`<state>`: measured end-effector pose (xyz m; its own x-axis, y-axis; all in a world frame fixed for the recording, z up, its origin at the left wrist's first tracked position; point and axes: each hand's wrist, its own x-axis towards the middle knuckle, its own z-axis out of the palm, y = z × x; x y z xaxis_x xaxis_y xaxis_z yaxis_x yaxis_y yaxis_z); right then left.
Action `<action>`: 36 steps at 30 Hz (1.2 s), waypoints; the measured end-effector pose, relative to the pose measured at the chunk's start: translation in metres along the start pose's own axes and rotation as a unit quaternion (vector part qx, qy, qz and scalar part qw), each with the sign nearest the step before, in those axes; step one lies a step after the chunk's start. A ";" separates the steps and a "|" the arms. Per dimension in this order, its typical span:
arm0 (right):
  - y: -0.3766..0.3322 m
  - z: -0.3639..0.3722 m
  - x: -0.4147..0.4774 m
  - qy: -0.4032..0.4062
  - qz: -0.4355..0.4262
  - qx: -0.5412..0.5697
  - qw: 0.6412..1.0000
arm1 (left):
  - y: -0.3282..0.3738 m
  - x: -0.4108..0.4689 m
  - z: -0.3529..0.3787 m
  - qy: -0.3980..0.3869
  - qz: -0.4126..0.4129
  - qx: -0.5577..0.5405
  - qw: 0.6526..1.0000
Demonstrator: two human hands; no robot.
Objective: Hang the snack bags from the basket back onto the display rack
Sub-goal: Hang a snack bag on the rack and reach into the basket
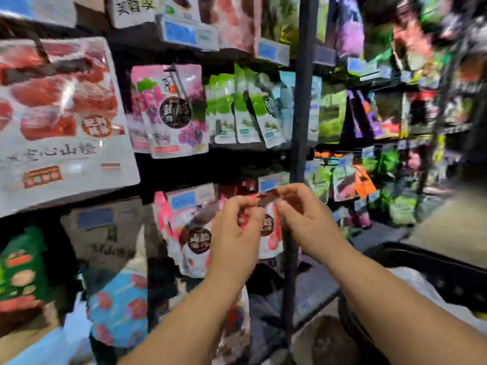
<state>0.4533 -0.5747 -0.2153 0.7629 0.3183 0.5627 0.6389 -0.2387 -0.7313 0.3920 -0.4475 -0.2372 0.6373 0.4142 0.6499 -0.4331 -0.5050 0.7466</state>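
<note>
Holding a pink-and-white foil snack bag [269,227] up at the lower row of the dark metal display rack [303,101]. Both hands pinch its dark top strip: left hand [237,227] on the left corner, right hand [308,219] on the right.

Bag is upright, long axis vertical, printed face toward the camera, body dropping between the wrists. Its top edge sits just under the blue price tag [272,182], probably the hook tip; the hook itself is too blurred to make out.

So the target is likely up and away from the hands. Both are about equally near, right slightly higher. Next move probably needs the hang hole lined up with the peg.

A matching pink bag [196,233] hangs just left. The black plastic basket [434,267] is lower right, well apart.
</note>
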 end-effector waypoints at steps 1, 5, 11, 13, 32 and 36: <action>0.015 -0.017 -0.003 -0.002 0.025 -0.026 0.999 | -0.004 -0.004 0.024 -0.031 -0.007 -0.006 0.999; 0.074 -0.084 -0.026 -0.011 0.146 -0.117 0.982 | -0.020 -0.032 0.121 -0.183 -0.074 -0.003 0.980; 0.154 -0.167 -0.071 0.048 0.286 -0.203 0.935 | -0.035 -0.085 0.231 -0.312 -0.097 0.033 0.945; 0.174 -0.188 -0.083 0.056 0.314 -0.225 0.921 | -0.039 -0.099 0.254 -0.356 -0.100 0.044 0.928; 0.248 -0.336 -0.202 -0.035 0.574 -0.388 0.720 | -0.029 -0.164 0.362 -0.562 -0.036 0.064 0.824; 0.251 -0.351 -0.208 -0.030 0.595 -0.390 0.702 | -0.029 -0.164 0.364 -0.582 -0.070 0.045 0.809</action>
<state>0.4894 -1.0226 -0.3803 0.8120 -0.4995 -0.3018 -0.5696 -0.7910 -0.2234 0.5319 -0.7765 -0.4172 0.8668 -0.4958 -0.0534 -0.2906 -0.5893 0.7538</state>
